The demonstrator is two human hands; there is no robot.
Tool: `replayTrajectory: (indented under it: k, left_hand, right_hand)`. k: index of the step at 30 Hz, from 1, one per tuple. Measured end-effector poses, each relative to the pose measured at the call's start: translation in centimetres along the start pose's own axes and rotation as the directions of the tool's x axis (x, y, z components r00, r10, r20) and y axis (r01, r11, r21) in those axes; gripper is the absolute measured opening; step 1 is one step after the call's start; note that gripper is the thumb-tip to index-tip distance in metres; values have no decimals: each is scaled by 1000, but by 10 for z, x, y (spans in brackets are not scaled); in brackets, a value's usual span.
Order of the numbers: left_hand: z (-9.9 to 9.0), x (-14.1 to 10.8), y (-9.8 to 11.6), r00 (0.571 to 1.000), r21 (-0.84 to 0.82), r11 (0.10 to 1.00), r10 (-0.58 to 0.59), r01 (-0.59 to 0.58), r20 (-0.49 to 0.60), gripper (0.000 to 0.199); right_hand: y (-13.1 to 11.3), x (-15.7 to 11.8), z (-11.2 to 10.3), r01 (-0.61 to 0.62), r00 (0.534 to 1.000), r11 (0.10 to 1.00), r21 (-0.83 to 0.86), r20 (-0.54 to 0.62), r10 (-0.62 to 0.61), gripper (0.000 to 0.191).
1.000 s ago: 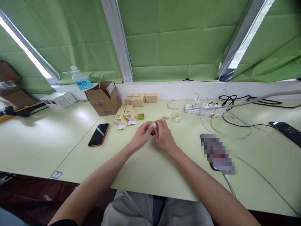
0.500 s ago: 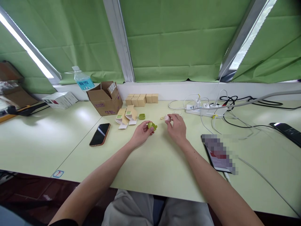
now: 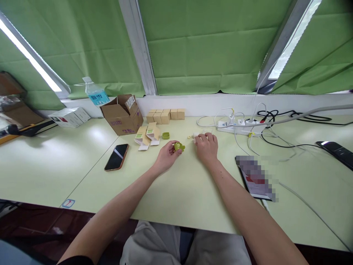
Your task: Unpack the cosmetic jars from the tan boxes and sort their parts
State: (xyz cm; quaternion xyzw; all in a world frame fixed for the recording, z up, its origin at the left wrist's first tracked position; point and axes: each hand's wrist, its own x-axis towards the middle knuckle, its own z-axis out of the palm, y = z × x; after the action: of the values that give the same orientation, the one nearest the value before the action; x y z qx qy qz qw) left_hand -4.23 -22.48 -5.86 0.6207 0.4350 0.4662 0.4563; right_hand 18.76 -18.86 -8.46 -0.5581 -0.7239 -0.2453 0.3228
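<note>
My left hand (image 3: pixel 167 156) is closed around a small green plastic piece (image 3: pixel 179 147) with rounded lobes, held a little above the table. My right hand (image 3: pixel 206 147) is palm down on the table with its fingers curled over a small whitish piece (image 3: pixel 194 136), which they mostly hide. Just left of these fingers lies a tiny yellow piece (image 3: pixel 189 137). A small green tub (image 3: pixel 166 135) stands beyond my left hand. Beside it are two opened small cardboard boxes, a near one (image 3: pixel 142 138) and another (image 3: pixel 153 133), their white flaps folded out.
Several closed small boxes (image 3: pixel 165 117) line the wall by a large open carton (image 3: pixel 122 119) and a water bottle (image 3: pixel 95 92). One phone (image 3: pixel 117 157) lies left, another device (image 3: pixel 255 180) right. A power strip (image 3: pixel 239 127) with tangled cables sits at the back right.
My right hand has turned palm down and lowered the whitish piece toward the table. The left hand still holds the green piece, turned slightly.
</note>
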Motion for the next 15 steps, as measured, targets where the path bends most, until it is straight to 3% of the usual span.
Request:
replayTrajectory:
  k: [7,15]
  left_hand:
    - [-2,0,1,1000,-23,1000,1,-1,9,56]
    - [-10,1,1,997,-120,992,32,-23,65,61]
  right_hand:
    - [-2,-1,1,-7,1000,1000,3,-18,7,22]
    - [1,-4,-10,-51,984,981,190,-156,81,19]
